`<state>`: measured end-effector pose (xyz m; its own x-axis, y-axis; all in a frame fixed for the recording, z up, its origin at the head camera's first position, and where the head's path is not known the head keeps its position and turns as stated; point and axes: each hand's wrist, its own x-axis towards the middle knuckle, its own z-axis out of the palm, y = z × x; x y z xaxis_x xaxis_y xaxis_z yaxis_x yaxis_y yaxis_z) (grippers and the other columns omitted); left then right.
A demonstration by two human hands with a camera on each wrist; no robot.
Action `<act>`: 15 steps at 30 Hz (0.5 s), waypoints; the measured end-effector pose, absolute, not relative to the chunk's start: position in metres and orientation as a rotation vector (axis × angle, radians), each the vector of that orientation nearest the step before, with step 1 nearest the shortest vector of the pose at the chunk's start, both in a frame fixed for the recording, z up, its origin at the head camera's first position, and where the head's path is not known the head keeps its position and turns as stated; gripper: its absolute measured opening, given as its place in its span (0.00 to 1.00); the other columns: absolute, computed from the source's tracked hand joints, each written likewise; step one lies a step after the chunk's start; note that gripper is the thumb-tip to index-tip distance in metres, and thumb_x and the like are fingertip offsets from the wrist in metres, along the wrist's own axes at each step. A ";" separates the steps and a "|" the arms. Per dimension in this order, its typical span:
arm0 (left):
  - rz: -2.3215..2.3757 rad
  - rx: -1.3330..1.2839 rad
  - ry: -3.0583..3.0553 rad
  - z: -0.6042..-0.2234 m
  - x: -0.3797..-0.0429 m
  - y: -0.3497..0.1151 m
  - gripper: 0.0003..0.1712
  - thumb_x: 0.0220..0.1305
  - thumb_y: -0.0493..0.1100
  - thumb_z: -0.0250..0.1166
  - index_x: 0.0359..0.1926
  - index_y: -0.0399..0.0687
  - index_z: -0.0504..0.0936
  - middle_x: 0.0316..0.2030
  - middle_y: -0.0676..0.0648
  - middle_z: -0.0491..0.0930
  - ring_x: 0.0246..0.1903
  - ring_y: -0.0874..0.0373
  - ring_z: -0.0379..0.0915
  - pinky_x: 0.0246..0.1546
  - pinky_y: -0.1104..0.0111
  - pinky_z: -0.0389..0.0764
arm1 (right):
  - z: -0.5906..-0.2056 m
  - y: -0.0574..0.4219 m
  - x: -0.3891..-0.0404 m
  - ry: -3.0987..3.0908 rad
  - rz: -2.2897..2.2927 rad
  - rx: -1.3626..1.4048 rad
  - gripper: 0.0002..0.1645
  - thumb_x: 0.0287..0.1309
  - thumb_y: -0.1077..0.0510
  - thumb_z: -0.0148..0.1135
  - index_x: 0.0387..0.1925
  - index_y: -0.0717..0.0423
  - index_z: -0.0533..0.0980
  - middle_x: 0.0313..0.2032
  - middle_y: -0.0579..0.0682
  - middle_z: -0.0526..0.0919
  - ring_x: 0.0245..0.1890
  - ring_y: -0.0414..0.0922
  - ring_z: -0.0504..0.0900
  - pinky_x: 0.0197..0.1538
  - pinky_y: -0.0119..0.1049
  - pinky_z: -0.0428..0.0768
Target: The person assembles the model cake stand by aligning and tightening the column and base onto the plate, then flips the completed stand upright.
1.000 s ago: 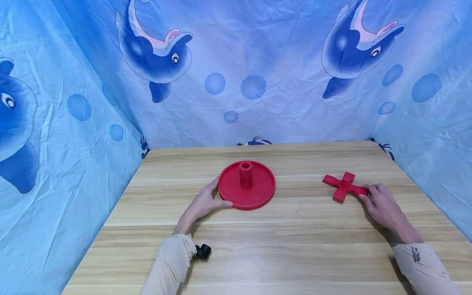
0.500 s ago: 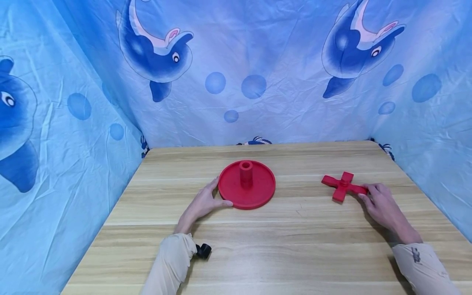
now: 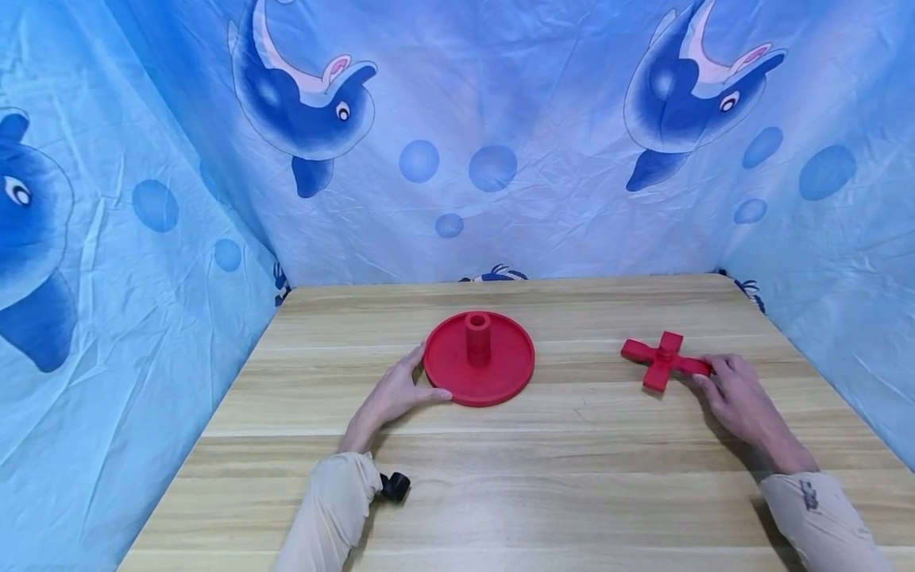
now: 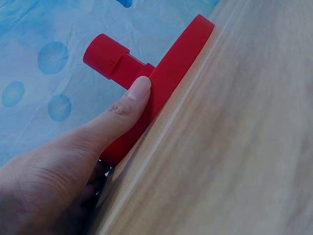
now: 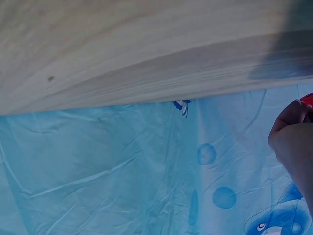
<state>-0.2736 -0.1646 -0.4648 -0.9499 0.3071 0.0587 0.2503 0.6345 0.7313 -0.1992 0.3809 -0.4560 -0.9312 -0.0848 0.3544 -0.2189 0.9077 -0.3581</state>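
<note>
A red round base (image 3: 509, 365) with a raised rim and an upright hollow post (image 3: 477, 340) stands on the wooden table. My left hand (image 3: 395, 394) grips its near-left edge, the thumb on the rim in front and the fingers round the left side. Up close in the left wrist view, the thumb presses the side of the base (image 4: 171, 68), and the post carries a number. On the right, my right hand (image 3: 739, 400) pinches one arm of a red four-armed cross piece (image 3: 661, 361) with a small raised centre. Only a sliver of that cross piece (image 5: 307, 100) shows in the right wrist view.
The wooden table (image 3: 500, 492) spreads between and in front of both hands. Blue dolphin-print cloth (image 3: 457, 119) hangs behind it and along both sides. A small black device (image 3: 395, 487) is strapped at the left wrist.
The cross piece has shifted slightly to the left with my right hand's fingers on its arm. My left hand and the round base have stayed in place.
</note>
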 end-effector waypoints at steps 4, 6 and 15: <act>1.222 0.464 2.775 -0.465 -0.274 -0.166 0.71 0.44 0.74 0.79 0.83 0.60 0.54 0.77 0.51 0.60 0.75 0.48 0.55 0.69 0.43 0.65 | -0.453 0.377 -0.199 -2.706 0.564 0.252 0.22 0.68 0.69 0.62 0.57 0.80 0.70 0.49 0.75 0.70 0.48 0.68 0.66 0.46 0.66 0.71; 1.225 0.469 2.773 -0.466 -0.273 -0.166 0.70 0.44 0.74 0.79 0.83 0.59 0.54 0.77 0.51 0.60 0.75 0.48 0.55 0.70 0.43 0.64 | -0.452 0.375 -0.200 -2.691 0.555 0.265 0.22 0.67 0.70 0.63 0.57 0.80 0.70 0.48 0.75 0.70 0.48 0.68 0.67 0.46 0.65 0.71; 1.227 0.477 2.773 -0.466 -0.274 -0.167 0.69 0.45 0.74 0.78 0.83 0.61 0.55 0.77 0.52 0.62 0.75 0.49 0.56 0.68 0.43 0.66 | -0.445 0.355 -0.200 -2.675 0.577 0.283 0.23 0.68 0.67 0.64 0.59 0.77 0.71 0.50 0.73 0.71 0.47 0.66 0.68 0.46 0.64 0.72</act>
<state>-0.2743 -0.1666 -0.4657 -0.9491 0.3094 0.0590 0.2518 0.6328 0.7323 -0.2004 0.3553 -0.4455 -0.9044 -0.1126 0.4116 -0.2723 0.8950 -0.3534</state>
